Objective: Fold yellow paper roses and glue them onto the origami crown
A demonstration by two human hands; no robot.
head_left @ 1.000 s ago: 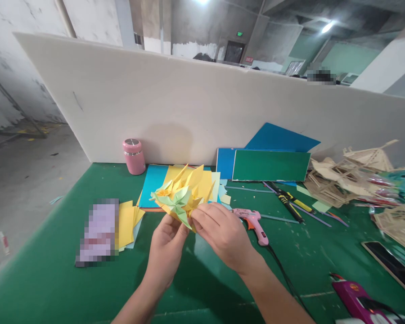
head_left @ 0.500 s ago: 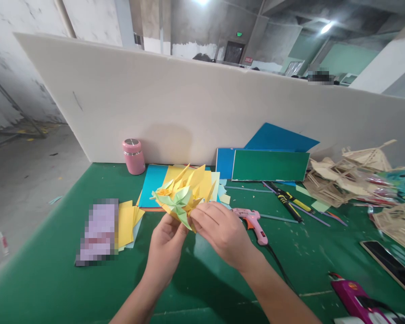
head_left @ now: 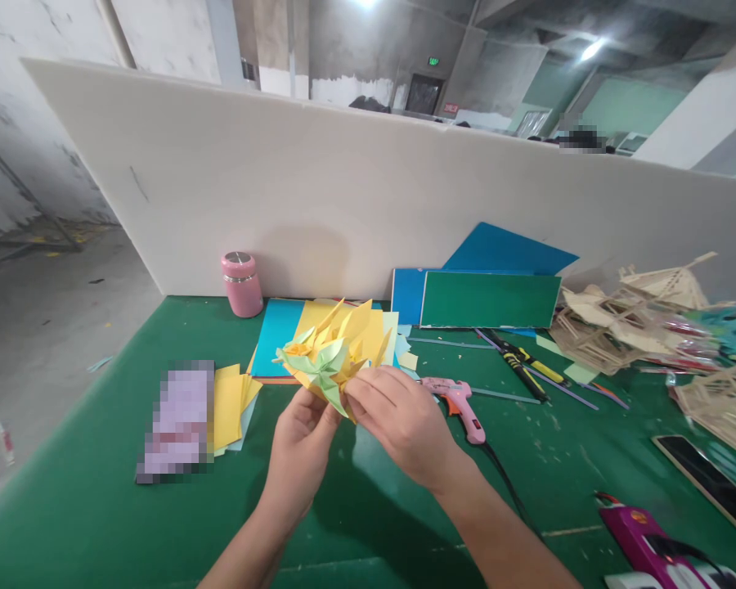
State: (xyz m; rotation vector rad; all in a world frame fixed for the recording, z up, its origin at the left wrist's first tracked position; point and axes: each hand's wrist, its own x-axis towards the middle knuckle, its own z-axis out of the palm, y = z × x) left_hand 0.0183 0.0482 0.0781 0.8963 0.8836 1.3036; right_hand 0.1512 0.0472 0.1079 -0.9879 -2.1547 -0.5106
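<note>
A folded paper flower (head_left: 325,366), with pale green petals in front and pointed yellow ones behind, is held up above the table between both hands. My left hand (head_left: 303,442) grips it from below at the left, thumb and fingers closed on the paper. From the right, my right hand (head_left: 398,421) pinches the lower right edge of the flower, its fingers bent together. The fingertips are partly hidden by the petals. Just right of my right hand lies a pink glue gun (head_left: 463,405) on the green table (head_left: 356,523).
Yellow and blue paper sheets (head_left: 282,335) lie behind the flower, near a pink flask (head_left: 242,285). More yellow paper (head_left: 226,409) is at the left. Yellow-black pliers (head_left: 527,372), wooden models (head_left: 613,327), a phone (head_left: 711,483) and a magenta device (head_left: 638,532) lie right. A white board (head_left: 343,188) stands behind.
Both hands keep their hold on the paper flower with hardly any movement. The background has shifted very slightly left with the camera.
</note>
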